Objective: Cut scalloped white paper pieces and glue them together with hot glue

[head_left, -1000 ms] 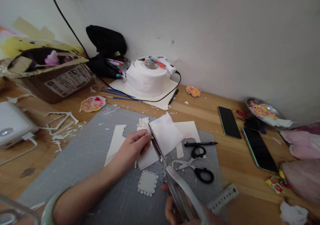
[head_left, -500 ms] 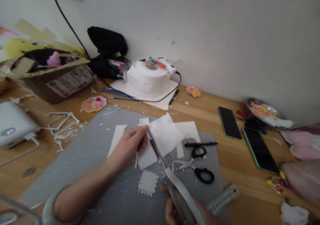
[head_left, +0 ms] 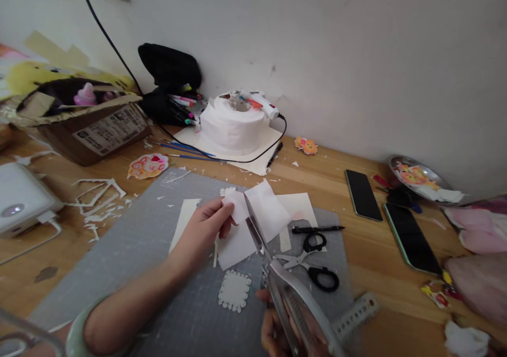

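Observation:
My left hand (head_left: 206,227) pinches a white sheet of paper (head_left: 259,214) by its left edge, lifted over the grey cutting mat (head_left: 158,272). My right hand (head_left: 277,330), at the bottom edge of the view, grips a pair of large silver scissors (head_left: 285,288). The blades point up and away and sit in a slit in the paper. A small scallop-edged white cut-out (head_left: 234,290) lies on the mat just below the paper. Black-handled scissors (head_left: 312,264) and a black pen (head_left: 318,228) lie to the right of the blades.
A tissue roll (head_left: 233,124) with a glue gun (head_left: 259,101) stands at the back, beside a black pencil case (head_left: 170,82). A cardboard box (head_left: 91,122) and paper scraps (head_left: 99,198) lie left. Two phones (head_left: 362,193) (head_left: 411,236), a metal dish (head_left: 420,178) and a ruler (head_left: 354,315) are right.
The scissor blades have shifted slightly right and the handles have spread. The paper's left part has come forward as a flap in my left fingers.

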`<state>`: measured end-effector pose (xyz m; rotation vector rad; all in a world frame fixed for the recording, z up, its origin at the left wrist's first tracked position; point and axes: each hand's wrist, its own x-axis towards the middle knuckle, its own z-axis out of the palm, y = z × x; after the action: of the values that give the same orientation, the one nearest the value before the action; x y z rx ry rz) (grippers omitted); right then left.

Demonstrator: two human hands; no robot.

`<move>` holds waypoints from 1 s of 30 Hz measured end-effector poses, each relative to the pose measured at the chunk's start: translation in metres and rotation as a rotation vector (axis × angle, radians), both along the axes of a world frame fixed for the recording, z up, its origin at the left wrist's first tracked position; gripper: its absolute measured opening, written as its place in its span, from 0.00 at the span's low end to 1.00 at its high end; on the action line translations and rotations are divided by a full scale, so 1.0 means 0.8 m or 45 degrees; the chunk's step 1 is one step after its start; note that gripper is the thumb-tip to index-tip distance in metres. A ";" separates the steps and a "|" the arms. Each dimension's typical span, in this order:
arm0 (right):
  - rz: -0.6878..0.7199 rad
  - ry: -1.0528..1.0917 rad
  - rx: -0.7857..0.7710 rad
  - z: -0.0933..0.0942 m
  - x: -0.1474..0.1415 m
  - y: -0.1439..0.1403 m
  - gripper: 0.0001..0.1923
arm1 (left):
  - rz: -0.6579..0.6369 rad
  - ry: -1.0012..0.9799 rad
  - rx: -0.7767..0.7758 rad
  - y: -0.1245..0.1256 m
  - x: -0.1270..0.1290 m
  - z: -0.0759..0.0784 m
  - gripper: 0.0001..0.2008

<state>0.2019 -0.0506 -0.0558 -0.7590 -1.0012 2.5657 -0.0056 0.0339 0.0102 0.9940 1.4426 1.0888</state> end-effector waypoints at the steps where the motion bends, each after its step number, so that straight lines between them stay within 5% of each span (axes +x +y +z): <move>1: -0.002 0.012 -0.016 0.002 0.000 0.001 0.45 | 0.006 -0.020 0.002 0.001 0.000 0.000 0.13; 13: -0.228 0.296 -0.213 0.007 -0.004 0.005 0.30 | -0.042 -0.194 -0.109 0.000 0.010 -0.005 0.10; 23: -0.115 0.185 0.061 0.003 0.015 0.005 0.36 | -0.102 -0.266 -0.011 -0.003 0.013 -0.009 0.21; 30: -0.133 0.200 -0.105 -0.015 0.018 0.003 0.32 | 0.032 -0.272 0.090 0.001 0.013 -0.012 0.24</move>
<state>0.2161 -0.0485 -0.0677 -0.6016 -0.7909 2.5436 0.0045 0.0346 0.0008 0.8818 1.2539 1.2327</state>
